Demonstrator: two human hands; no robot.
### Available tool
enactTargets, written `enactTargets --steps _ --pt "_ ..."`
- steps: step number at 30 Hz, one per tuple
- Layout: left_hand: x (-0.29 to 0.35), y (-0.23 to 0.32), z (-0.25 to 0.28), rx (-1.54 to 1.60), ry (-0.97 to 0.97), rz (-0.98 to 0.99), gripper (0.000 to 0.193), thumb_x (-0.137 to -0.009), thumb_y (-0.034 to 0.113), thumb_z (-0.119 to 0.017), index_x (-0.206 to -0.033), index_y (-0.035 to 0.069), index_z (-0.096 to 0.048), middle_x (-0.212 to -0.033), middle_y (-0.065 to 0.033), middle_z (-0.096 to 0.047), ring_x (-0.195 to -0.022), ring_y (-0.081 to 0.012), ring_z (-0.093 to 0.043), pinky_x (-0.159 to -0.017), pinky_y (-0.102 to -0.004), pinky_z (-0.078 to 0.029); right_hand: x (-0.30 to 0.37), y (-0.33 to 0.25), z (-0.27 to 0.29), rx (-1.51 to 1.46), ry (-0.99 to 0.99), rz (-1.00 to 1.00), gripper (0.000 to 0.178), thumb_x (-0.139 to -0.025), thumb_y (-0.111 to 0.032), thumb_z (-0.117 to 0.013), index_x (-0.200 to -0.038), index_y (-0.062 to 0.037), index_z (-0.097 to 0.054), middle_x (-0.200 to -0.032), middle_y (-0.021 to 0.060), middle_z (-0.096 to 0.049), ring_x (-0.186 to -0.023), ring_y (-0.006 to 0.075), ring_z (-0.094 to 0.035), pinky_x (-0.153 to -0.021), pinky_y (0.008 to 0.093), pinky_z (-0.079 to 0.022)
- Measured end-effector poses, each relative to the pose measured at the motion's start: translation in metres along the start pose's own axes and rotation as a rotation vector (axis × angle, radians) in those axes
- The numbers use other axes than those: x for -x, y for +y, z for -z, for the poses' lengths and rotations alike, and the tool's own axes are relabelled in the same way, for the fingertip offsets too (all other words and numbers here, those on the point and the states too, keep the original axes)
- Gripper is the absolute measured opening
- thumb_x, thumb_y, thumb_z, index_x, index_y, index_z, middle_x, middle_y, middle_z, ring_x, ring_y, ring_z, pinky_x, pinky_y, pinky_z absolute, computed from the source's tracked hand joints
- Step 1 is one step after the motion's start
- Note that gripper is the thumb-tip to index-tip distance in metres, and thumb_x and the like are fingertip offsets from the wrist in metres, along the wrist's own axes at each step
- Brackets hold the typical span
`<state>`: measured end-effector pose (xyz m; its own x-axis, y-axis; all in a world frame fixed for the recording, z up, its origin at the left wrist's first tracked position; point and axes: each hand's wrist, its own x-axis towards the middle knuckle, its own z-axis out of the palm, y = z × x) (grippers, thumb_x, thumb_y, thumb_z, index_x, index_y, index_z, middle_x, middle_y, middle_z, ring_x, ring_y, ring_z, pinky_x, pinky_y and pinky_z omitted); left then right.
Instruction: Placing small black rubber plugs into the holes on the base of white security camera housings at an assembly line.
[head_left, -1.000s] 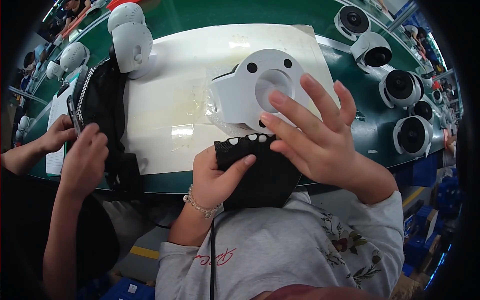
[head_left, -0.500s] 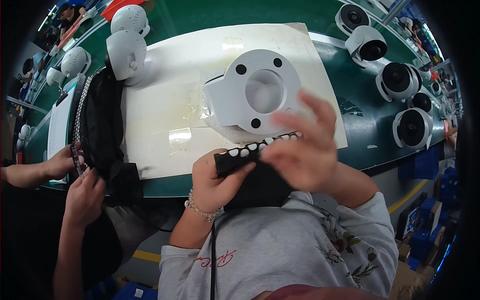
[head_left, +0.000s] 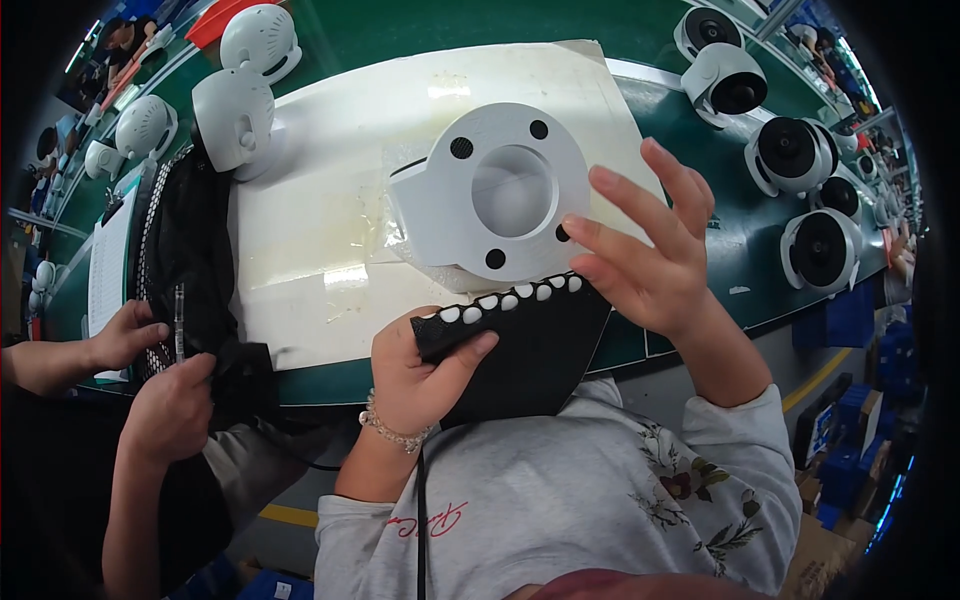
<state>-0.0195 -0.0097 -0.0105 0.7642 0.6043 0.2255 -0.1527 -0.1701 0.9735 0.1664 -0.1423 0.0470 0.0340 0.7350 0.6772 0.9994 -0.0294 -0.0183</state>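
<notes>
White mat (head_left: pixel 300 250) on green bench; white round camera housing (head_left: pixel 495 195) lies on it at 12 o'clock from black pad strip (head_left: pixel 520 345); left hand (head_left: pixel 420 375) clenched on strip's left end; right hand (head_left: pixel 650 255) open, fingers splayed, touching strip's right end at 3 o'clock.

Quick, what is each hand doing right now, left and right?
Left hand: closed on the black strip with white pads.
Right hand: open, fingers spread, fingertips at the strip's upper edge, holding nothing.
</notes>
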Motion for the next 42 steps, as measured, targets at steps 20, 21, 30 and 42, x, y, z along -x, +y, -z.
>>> enactTargets --steps 20,21,30,42 --pt "-0.001 0.000 0.002 -0.033 -0.040 0.032 0.013 -0.068 0.006 -0.069 -0.067 0.001 -0.058 -0.056 -0.0040 -0.052 -0.049 -0.0107 -0.047 -0.047 -0.0234 -0.037 -0.052 0.009 -0.012 -0.403 0.272 -0.252 0.027 -0.081 -0.024 -0.056 -0.102 -0.0069 -0.058 -0.106 0.0084 -0.055 -0.101 0.0273 -0.049 -0.085 0.0323 -0.037" --pt "-0.002 0.002 0.003 -0.039 -0.033 0.028 0.013 -0.068 0.006 -0.069 -0.067 0.001 -0.058 -0.056 -0.0040 -0.052 -0.049 -0.0107 -0.047 -0.047 -0.0234 -0.037 -0.060 0.014 -0.010 -0.410 0.277 -0.245 0.027 -0.081 -0.024 -0.056 -0.102 -0.0069 -0.058 -0.106 0.0084 -0.055 -0.101 0.0273 -0.049 -0.085 0.0323 -0.037" --pt "0.005 0.007 0.025 -0.092 -0.096 0.071 0.013 -0.066 -0.002 -0.067 -0.072 -0.004 -0.056 -0.063 -0.0035 -0.055 -0.054 -0.0078 -0.048 -0.050 -0.0204 -0.038 -0.113 0.067 -0.028 -1.108 -0.150 -0.639 0.021 -0.081 -0.015 -0.059 -0.097 -0.0028 -0.053 -0.082 -0.0006 -0.055 -0.077 0.0052 -0.049 -0.065 0.0192 -0.040" --pt "-0.002 0.007 0.026 -0.010 -0.156 0.027 0.016 -0.061 -0.006 -0.068 -0.065 -0.002 -0.053 -0.062 -0.0105 -0.055 -0.055 -0.0201 -0.052 -0.051 -0.0291 -0.039 -0.105 0.207 -0.185 -0.017 -0.225 -0.488 0.016 -0.081 -0.021 -0.053 -0.083 -0.0062 -0.057 -0.085 0.0085 -0.055 -0.083 0.0275 -0.053 -0.072 0.0362 -0.043"
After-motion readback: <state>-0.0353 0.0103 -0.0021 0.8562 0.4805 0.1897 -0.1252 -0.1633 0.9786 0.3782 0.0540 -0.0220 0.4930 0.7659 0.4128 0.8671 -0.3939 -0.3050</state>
